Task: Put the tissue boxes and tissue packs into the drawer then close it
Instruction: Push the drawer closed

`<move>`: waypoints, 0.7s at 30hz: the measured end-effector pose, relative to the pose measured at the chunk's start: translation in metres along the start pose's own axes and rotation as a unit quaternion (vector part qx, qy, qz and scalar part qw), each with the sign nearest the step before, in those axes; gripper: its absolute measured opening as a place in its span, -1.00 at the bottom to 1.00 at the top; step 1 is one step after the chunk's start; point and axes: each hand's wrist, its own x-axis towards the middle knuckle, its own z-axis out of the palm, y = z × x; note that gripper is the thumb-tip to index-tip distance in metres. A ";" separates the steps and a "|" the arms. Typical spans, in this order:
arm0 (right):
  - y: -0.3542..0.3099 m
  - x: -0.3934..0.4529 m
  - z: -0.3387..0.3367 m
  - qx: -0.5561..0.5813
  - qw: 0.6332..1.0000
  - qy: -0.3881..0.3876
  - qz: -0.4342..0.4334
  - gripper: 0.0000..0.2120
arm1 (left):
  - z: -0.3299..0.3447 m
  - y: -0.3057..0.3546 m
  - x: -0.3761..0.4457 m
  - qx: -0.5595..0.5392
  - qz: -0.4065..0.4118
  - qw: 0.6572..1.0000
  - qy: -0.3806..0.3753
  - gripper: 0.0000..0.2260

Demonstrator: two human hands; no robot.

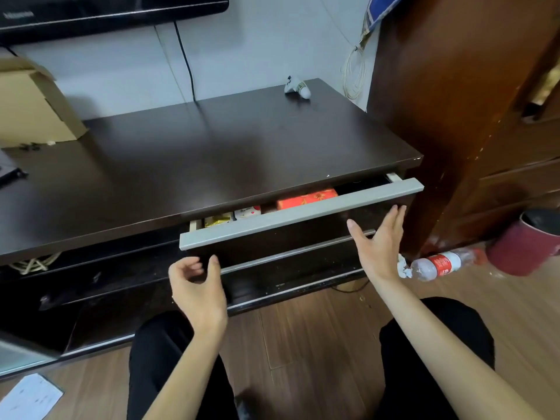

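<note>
The top drawer (303,237) of a dark TV cabinet stands a little way out, with a long grey handle bar (300,212) along its front. Through the gap I see a red tissue box (306,198), a white tissue pack (248,211) and a yellow pack (217,220). My left hand (198,287) hovers just below the drawer's left corner, fingers curled and holding nothing. My right hand (378,244) is spread flat near the drawer front's right side, palm toward it; whether it touches the front I cannot tell.
The dark cabinet top (197,153) carries a cardboard box (33,107) at the back left and a small white object (297,86) at the back right. A brown wardrobe (454,116) stands close on the right. A plastic bottle (442,263) and a red bin (527,244) are on the wooden floor.
</note>
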 end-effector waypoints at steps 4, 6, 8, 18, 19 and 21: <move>-0.003 0.005 0.010 0.002 1.000 0.007 -0.009 0.02 | 0.013 0.004 -0.004 0.016 0.076 0.995 -0.070 -0.62; -0.004 0.006 0.016 0.004 1.000 0.012 -0.021 0.02 | 0.022 0.002 -0.004 0.053 0.114 0.989 -0.071 -0.52; -0.008 0.008 0.022 0.010 1.000 0.013 -0.026 0.03 | 0.027 -0.001 -0.008 0.090 0.127 0.985 -0.077 -0.41; -0.017 0.036 0.050 -0.003 1.000 0.010 -0.029 0.06 | 0.055 -0.014 0.013 0.146 0.126 0.969 -0.156 -0.16; -0.017 0.040 0.053 -0.009 0.999 0.005 -0.033 0.05 | 0.059 -0.015 0.018 0.148 0.125 0.968 -0.162 -0.17; -0.018 0.046 0.059 -0.019 0.999 -0.001 -0.043 0.03 | 0.063 -0.016 0.027 0.160 0.120 0.965 -0.171 -0.20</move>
